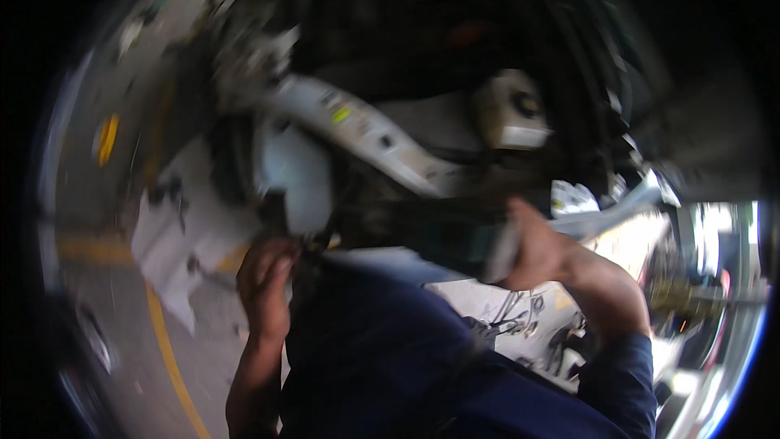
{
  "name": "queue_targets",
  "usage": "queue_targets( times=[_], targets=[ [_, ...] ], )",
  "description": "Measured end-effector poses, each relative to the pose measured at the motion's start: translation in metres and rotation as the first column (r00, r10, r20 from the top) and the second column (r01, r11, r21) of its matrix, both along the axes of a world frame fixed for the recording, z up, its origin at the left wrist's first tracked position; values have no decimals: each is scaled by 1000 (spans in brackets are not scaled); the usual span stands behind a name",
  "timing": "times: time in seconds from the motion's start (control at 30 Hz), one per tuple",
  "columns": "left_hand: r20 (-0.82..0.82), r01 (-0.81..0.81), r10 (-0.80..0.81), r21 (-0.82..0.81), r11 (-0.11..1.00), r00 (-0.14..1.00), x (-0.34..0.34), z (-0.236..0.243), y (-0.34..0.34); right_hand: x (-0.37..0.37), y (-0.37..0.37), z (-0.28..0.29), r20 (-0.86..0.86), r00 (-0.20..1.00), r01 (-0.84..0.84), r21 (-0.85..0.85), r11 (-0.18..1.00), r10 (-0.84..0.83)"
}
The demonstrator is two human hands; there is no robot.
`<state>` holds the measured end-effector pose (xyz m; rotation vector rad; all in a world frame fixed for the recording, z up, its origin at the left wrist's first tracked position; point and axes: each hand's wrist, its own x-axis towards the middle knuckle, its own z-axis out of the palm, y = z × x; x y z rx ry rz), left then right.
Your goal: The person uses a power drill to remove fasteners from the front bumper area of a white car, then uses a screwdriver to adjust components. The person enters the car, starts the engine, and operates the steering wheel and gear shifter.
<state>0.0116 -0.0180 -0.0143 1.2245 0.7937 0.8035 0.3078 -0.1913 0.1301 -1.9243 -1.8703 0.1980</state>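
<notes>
A: Where exactly is the dark long piece (pixel 459 240)?

B: Across the near edge of what looks like an engine bay (pixel 390 57), just in front of the person's dark blue clothing (pixel 374 358) and below the lower end of the pale metal rail (pixel 366 130)

A: And the grip?

B: The right hand (pixel 536 248) is clasped around its pale end (pixel 504 254), thumb uppermost, as far as the blur shows. The left hand (pixel 268 276) has its fingers curled by the bay's near left corner; whether they close on anything, I cannot tell

A: How would you expect it to handle?

B: Stiff, I'd judge: its outline runs fairly straight and shows no sag. Weight is harder to call; I'd guess moderate, enough to tip if one hand alone bears it

A: Slippery?

B: Possibly. The dark side looks smooth, so bare fingers could slide along it. The pale end seems the surer hold

A: And a second hold?

B: Somewhere toward its left end, from underneath, though that end is lost in shadow and I can't say what shape it offers

A: Fragile?

B: The blur hides the material. I'd treat the surface as one that could scuff, and mind the rail above it and the pale strip (pixel 390 262) along the bay's near edge
</notes>
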Motion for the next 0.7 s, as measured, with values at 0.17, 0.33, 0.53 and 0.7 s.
queue_targets(
  times=[0.17, 0.33, 0.53, 0.7],
  targets=[
    [90, -122, 124, -31, 992, 988, -12, -34, -25, 36, 55, 17, -250, 885, -453, -277, 847, 392],
    [-296, 23, 115, 423, 906, 948, -2, -54, -31, 35, 104, 12, -561, 806, -485, -445, 752, 188],
    [-468, 373, -135, 465, 803, 873, 23, -82, 6, 51, 128, -17, -679, 725, -530, -657, 536, -117],
    [-434, 458, -272, 413, 787, 859, 19, -105, 12, 55, 144, -46, -635, 712, -612, -770, 179, -299]
  ],
)
